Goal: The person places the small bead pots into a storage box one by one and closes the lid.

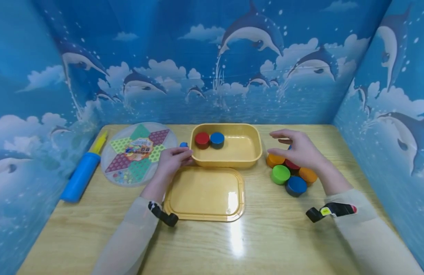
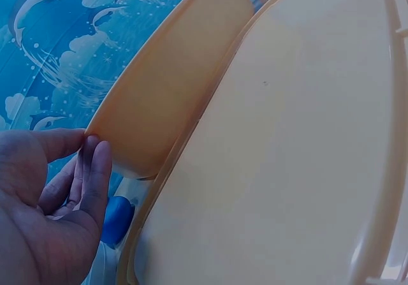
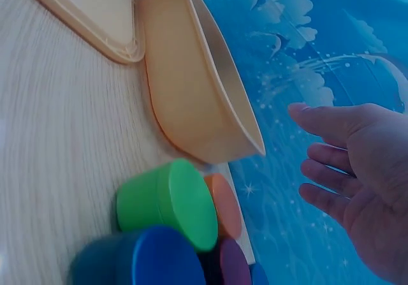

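Yellow tub stands open side up near the back edge of the table, a position that presumably keeps its inside within reach of both hands. Within it, towards the left end, a red cylinder and a blue cylinder stand side by side, apparently arranged as a short row. Left hand: thumb and fingertips narrowed in a pinch on the tub's rim at its left end, probably to steady it against sliding. Right hand: thumb and fingers spread wide, holding nothing, beside the tub's right end and above a loose group of cylinders; the gap seems suited to the breadth of one such piece. In the group, a green cylinder and a dark blue cylinder lie nearest the viewer, with orange cylinders at either side; a red piece is partly covered, and what shows of blue behind the hand is too hidden to identify. A yellow lid lies flat just in front of the tub, perhaps set there to leave the opening free. Further left, a star-patterned board and a blue pump rest apart from the handling, seemingly out of its way
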### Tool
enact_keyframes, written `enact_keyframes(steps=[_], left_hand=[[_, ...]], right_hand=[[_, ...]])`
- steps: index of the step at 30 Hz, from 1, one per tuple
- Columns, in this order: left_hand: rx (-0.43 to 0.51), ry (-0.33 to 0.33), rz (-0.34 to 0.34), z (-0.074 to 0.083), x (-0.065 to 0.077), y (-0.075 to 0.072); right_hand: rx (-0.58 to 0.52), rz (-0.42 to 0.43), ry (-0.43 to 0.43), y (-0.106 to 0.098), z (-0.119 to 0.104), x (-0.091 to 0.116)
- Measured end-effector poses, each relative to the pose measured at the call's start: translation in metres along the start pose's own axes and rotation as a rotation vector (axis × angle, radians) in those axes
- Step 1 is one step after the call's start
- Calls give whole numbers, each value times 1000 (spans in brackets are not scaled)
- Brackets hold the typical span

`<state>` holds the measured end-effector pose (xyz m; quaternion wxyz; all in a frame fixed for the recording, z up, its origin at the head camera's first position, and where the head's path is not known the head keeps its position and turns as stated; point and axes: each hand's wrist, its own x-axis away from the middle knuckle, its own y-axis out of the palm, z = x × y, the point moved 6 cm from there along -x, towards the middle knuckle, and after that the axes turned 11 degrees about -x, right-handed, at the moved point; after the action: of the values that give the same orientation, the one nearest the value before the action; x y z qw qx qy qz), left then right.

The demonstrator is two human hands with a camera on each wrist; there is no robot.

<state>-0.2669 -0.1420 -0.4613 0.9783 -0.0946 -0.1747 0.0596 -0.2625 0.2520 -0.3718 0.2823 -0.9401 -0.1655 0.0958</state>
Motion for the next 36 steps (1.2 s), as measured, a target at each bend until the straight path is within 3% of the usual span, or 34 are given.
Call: enact_keyframes(steps=[11,21,29,36], left_hand=[[-6,1,0,1,3,-1],[-8,-8,10,0,1,0],[-1,1,9,-1,-2,-1],[16,11,-11,-3,-3,-2]], right_hand=[[13,48,50,-35,34,15],[48,-42,28,-56,73,24],[46,-130,61,-56,90,20],[95,-203,142,-48,101,14]])
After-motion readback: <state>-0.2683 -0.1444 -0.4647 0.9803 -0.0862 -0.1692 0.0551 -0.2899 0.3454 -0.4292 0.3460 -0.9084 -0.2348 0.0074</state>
